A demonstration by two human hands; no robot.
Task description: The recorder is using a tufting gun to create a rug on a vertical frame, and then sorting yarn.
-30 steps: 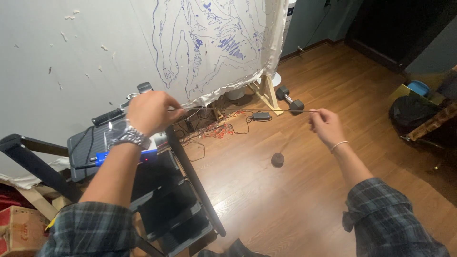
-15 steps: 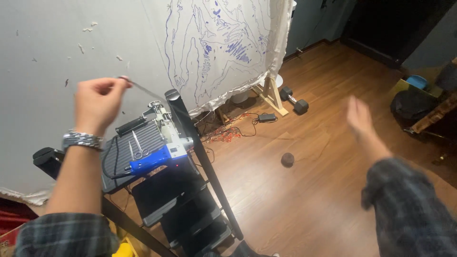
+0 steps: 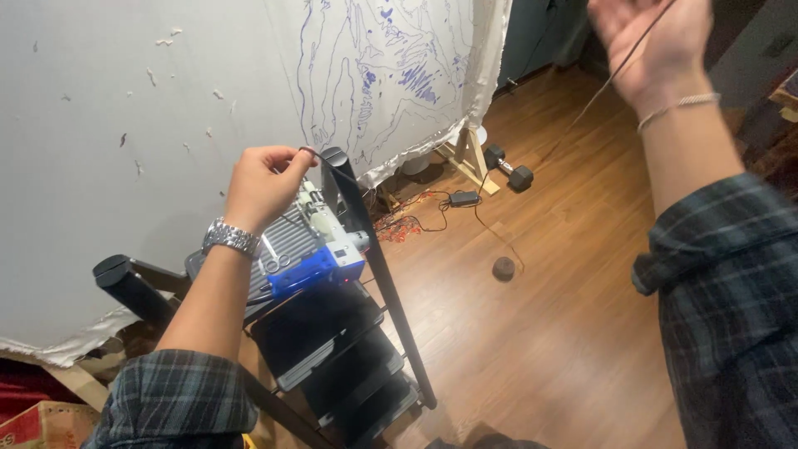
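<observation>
From the camera on my head, my left hand (image 3: pixel 264 185) is closed in a pinch on one end of a thin, dark, flexible cord (image 3: pixel 619 68), right beside the top of the black metal step ladder (image 3: pixel 366 241); my right hand (image 3: pixel 657 46) is raised high at the frame's upper edge, fingers loosely curled, with the same cord running across its palm. I judge the cord light, limp and rather slick, so it wants a firm fingertip pinch near each end, not a grasp mid-span where it would sag. A blue and grey ribbed device (image 3: pixel 309 249) sits on the ladder just under my left wrist. The stretch of cord between my hands is too thin to trace, my right fingertips are cut off and blurred, and I cannot tell whether the small round dark object (image 3: pixel 504 268) on the wooden floor (image 3: pixel 565 349) hangs from it.
</observation>
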